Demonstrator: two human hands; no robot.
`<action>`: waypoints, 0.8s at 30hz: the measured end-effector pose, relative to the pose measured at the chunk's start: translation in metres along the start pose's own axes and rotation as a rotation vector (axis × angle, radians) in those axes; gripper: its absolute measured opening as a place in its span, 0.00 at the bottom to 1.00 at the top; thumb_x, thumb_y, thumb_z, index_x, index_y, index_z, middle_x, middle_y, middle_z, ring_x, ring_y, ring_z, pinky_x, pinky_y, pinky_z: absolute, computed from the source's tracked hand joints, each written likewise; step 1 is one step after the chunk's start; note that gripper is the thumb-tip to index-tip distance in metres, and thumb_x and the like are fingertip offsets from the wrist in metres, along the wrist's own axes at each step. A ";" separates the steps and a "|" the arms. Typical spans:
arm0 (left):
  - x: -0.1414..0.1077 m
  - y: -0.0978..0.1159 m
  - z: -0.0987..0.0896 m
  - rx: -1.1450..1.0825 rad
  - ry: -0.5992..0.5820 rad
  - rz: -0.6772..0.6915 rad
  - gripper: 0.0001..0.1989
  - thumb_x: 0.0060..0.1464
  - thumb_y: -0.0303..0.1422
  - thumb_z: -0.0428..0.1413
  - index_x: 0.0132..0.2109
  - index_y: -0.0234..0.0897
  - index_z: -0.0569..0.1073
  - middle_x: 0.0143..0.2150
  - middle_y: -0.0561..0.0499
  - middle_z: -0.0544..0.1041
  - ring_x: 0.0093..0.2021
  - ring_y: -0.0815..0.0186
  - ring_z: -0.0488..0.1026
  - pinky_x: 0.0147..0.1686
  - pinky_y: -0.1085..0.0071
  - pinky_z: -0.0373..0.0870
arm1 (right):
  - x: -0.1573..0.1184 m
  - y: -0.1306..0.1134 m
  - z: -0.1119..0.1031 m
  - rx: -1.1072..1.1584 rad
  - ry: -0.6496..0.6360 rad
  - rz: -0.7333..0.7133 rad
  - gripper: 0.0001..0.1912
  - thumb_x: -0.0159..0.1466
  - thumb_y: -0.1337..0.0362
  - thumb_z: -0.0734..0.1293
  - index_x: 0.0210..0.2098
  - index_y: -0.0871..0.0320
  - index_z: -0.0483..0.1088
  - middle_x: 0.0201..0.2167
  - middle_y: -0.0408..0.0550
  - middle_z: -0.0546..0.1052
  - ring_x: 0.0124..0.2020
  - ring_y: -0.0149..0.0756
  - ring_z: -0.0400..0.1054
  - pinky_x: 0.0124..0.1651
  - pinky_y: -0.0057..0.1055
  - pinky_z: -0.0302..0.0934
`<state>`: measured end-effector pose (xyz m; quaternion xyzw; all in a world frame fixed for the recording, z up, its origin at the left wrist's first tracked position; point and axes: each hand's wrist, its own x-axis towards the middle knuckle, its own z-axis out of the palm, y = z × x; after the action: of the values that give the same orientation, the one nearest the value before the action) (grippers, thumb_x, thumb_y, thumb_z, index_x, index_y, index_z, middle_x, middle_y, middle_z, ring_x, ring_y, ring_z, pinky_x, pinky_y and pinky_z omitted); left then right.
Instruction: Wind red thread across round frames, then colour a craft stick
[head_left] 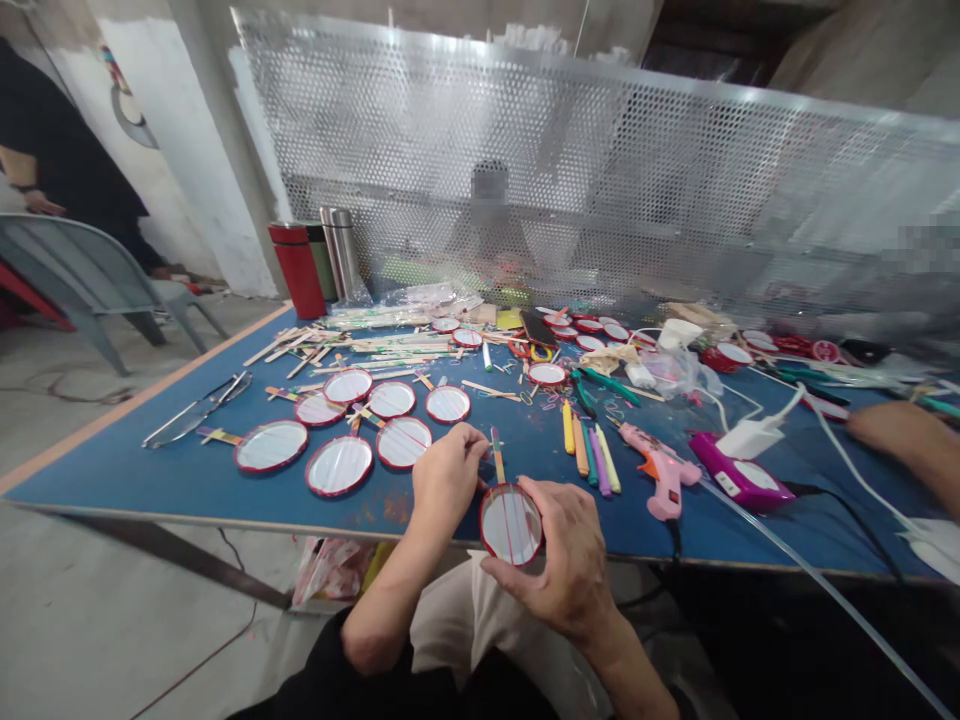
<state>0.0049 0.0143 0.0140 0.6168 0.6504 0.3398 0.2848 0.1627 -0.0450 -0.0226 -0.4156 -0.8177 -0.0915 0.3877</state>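
My right hand (559, 555) grips a round red-rimmed disc (511, 524) near the table's front edge, its white face crossed by thin red strings. My left hand (448, 475) sits just beside it, fingertips at a striped wooden craft stick (496, 455) that rises from the disc's rim. Several finished-looking discs with stick handles (403, 442) lie on the blue table (150, 480) to the left of my hands. Coloured sticks (589, 455) and a pink hot glue gun (660, 468) lie to the right.
A co-worker's forearm (904, 440) rests at the table's right end. Loose craft sticks, green-handled pliers (604, 387) and a magenta device (739, 472) with white cables cover the table. A perforated metal screen (525, 150) stands behind it, with flasks (300, 268) at the far left corner.
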 end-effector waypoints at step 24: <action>0.002 -0.003 0.002 0.024 0.004 0.009 0.07 0.57 0.34 0.49 0.33 0.43 0.70 0.17 0.59 0.74 0.26 0.66 0.77 0.28 0.74 0.59 | 0.001 0.000 0.000 -0.004 0.016 -0.014 0.40 0.53 0.47 0.71 0.56 0.65 0.58 0.43 0.59 0.73 0.44 0.50 0.67 0.48 0.49 0.57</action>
<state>0.0047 0.0164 0.0106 0.6223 0.6523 0.3346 0.2744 0.1621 -0.0448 -0.0221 -0.4101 -0.8172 -0.0990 0.3927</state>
